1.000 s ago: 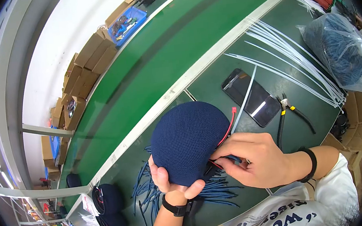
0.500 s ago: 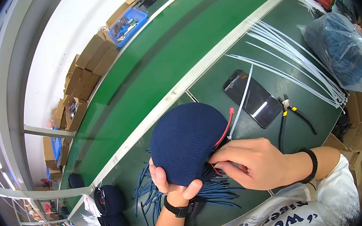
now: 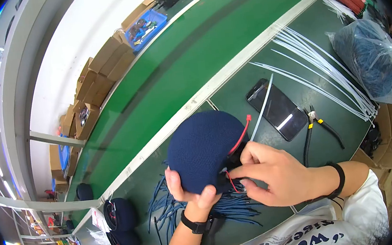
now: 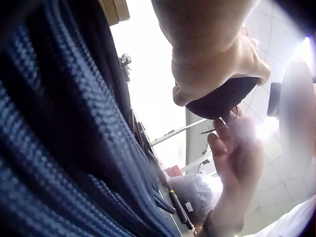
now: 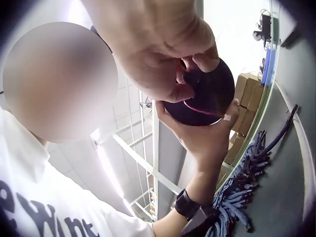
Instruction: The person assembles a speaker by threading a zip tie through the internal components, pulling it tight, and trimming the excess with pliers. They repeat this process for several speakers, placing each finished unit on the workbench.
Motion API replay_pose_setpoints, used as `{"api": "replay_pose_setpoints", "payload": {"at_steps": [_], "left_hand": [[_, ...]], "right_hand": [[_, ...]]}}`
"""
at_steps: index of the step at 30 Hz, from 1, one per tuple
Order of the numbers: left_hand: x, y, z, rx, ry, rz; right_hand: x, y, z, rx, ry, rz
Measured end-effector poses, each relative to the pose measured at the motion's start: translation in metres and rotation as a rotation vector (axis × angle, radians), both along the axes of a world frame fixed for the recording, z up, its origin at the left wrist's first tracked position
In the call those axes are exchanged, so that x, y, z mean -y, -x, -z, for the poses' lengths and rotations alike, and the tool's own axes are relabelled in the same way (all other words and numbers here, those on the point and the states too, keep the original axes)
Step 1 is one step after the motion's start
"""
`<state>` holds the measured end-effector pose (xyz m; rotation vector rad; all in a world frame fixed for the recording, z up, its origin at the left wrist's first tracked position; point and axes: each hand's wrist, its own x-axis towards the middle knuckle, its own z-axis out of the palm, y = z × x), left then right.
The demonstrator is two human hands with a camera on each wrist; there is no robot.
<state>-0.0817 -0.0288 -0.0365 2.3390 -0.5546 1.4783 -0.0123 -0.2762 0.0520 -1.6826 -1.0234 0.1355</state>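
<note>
A navy, mesh-covered dome [image 3: 203, 150] is held up over the bench. My left hand [image 3: 189, 190] grips it from below, with the thumb on the near side and the fingers wrapped round the far side. A red wire with a small plug [image 3: 248, 118] sticks out from its dark inner side. My right hand [image 3: 273, 174] is at that side, thumb and fingertips pinching a dark cable [image 5: 190, 81] at the opening; the fingers hide part of it. A thin red wire [image 3: 231, 180] runs beside the fingertips. Dark blue braided sleeves [image 3: 159, 205] lie under the left hand.
To the right lie a phone [image 3: 278, 109] with a white cable tie [image 3: 266, 100] across it, cutting pliers [image 3: 312, 129] and a spread of cable ties [image 3: 324, 70]. A plastic bag of blue sleeves [image 3: 369, 63] is farther right. Two similar navy domes [image 3: 122, 214] stand at left.
The right hand's fingers have shifted slightly at the opening, the index finger now more bent. The dome has turned a little, and the view has moved slightly.
</note>
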Motion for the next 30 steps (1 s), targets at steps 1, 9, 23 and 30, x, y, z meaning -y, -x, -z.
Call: {"api": "replay_pose_setpoints", "payload": {"at_steps": [1,9,23,30], "left_hand": [[0.005,-0.007,-0.011,0.013,-0.046,-0.040],[-0.033,-0.087,-0.073,-0.460,0.451,-0.302],[-0.127,0.030,-0.112,-0.755,0.058,-0.640],[-0.236,0.202,-0.135,-1.193,0.054,-1.251]], "right_hand": [[0.000,-0.001,-0.001,-0.015,-0.047,0.034],[0.000,-0.014,0.020,0.013,0.336,-0.048],[-0.009,-0.017,0.006,-0.246,0.115,-0.045],[-0.003,-0.021,-0.002,-0.117,0.268,-0.046]]}}
